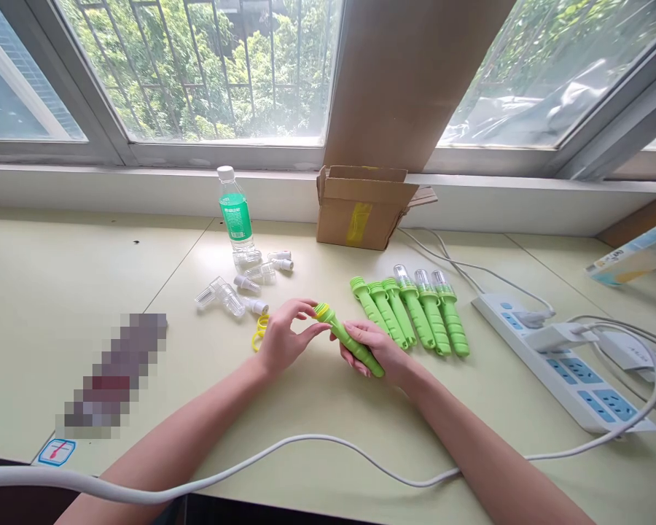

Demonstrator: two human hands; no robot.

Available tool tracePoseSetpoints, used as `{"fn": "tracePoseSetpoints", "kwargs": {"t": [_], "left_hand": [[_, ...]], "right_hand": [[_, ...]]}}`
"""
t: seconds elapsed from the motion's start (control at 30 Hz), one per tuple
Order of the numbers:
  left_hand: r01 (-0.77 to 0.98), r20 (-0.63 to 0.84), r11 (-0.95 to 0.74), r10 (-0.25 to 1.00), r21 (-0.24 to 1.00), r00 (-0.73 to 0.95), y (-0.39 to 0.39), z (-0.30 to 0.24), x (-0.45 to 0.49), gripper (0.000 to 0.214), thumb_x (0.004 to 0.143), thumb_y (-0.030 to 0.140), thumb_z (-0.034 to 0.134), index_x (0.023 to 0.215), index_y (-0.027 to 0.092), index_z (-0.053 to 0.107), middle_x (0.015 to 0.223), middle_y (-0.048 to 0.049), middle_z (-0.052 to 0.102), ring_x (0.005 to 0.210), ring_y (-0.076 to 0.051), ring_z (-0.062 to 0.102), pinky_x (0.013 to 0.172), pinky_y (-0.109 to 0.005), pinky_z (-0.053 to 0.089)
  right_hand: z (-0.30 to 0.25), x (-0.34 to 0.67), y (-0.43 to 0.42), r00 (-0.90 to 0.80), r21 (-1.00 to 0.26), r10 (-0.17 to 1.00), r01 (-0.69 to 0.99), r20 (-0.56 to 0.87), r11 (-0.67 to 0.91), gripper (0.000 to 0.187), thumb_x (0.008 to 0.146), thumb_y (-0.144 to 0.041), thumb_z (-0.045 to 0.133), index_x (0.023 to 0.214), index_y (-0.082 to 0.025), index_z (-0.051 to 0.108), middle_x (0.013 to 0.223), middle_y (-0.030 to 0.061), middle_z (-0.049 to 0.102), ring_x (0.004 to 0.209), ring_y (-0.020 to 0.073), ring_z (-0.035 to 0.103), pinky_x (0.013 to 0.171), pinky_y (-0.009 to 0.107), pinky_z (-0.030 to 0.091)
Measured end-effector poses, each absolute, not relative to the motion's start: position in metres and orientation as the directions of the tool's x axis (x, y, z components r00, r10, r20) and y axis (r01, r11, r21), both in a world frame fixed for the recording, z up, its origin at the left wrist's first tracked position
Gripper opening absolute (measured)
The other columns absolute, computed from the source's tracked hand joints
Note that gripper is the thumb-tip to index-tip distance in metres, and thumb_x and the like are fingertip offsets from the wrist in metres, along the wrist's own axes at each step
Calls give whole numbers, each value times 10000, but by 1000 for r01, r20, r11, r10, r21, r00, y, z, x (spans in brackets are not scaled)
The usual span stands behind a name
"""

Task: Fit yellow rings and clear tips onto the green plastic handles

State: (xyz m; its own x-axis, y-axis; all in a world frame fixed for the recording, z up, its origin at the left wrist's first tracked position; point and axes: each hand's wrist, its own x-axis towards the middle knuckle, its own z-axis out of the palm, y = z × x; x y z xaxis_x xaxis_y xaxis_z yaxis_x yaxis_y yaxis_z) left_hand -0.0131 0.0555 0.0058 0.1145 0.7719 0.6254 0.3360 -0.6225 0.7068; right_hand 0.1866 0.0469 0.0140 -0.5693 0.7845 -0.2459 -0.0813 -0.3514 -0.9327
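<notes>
Nearest, the right hand is gripping the green handle by its lower body, above the table, and the left hand is curving thumb and forefinger around its neck, where a yellow ring is sitting. Its long axis is slanting: the neck is pointing between 10 and 11 o'clock, the plain end between 4 and 5. At 9 o'clock, spare rings are lying. At 2 o'clock, six other handles are lying: three are wearing clear covers, seemingly done; three, like the held one, are lacking them. Loose clear pieces are lying around 10 o'clock, apparently unused.
</notes>
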Motion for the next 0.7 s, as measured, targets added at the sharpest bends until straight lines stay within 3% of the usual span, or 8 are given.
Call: {"fn": "tracePoseSetpoints", "kwargs": {"t": [0.47, 0.7], "left_hand": [[313, 606, -608, 787, 730, 116, 51, 4, -10, 226, 766, 305, 689, 879, 188, 531, 1008, -60, 643, 836, -146, 641, 693, -316, 585], [236, 521, -511, 853, 827, 22, 51, 5, -10, 284, 749, 278, 702, 968, 204, 536, 985, -48, 613, 935, -171, 617, 723, -323, 580]], "right_hand": [[12, 186, 46, -558, -932, 790, -82, -252, -354, 334, 896, -439, 476, 913, -133, 608, 567, 14, 606, 322, 69, 449, 320, 173, 331], [13, 179, 43, -448, -949, 860, -73, -243, -307, 368, 893, -475, 471, 960, -135, 595, 615, 24, 626, 357, 75, 477, 316, 166, 323]]}}
